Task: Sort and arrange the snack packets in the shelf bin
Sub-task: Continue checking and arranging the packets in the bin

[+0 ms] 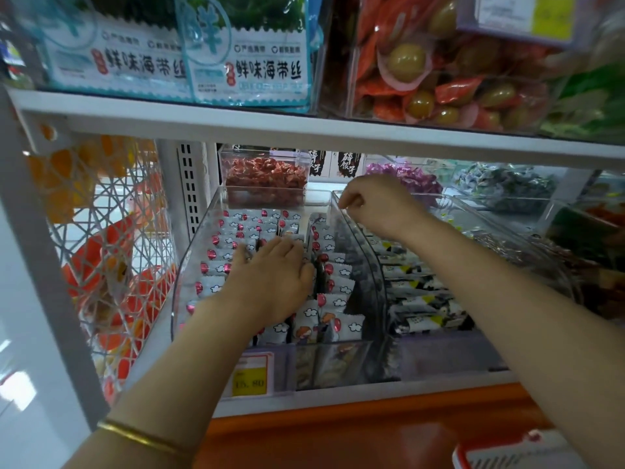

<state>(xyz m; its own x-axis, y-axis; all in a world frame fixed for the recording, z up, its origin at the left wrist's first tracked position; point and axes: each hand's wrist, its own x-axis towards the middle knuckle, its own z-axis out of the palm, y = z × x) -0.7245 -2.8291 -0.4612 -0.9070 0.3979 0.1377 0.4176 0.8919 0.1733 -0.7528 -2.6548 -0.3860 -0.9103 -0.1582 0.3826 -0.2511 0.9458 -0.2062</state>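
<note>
**Clerk:** Item: packets (333,286), white, red balloon print. Location: clear bin (179,282) on the shelf (338,399), stood on edge in rows running front to back. Risks on file?

**Checker:** Three, all judged.
- Toppling. The packets seem to stay upright only by leaning on one another. A dark gap runs between the left rows and the right row. A sideways push from the left hand (270,275) would likely tip them into it.
- Crushing. The front packets sit askew, and some face another way. Packing the rows tighter from behind could bend or bury them.
- Mixing. The next bin (416,289) holds black-and-white stock and stands right against this one. A packet carried over the shared wall could drop in there.

**Clerk:** Left hand, condition?

**Checker:** Spread flat, fingers straight, palm down on the packet tops mid-bin, fingertips at the gap. It presses and grips nothing.

**Clerk:** Right hand (375,204)?

**Checker:** It is at the far end of the bin's right wall, just over the rim, with the fingers curled down and bunched together. Cannot tell whether they pinch the rim, a packet or nothing, as the fingertips are turned away from view.
</note>
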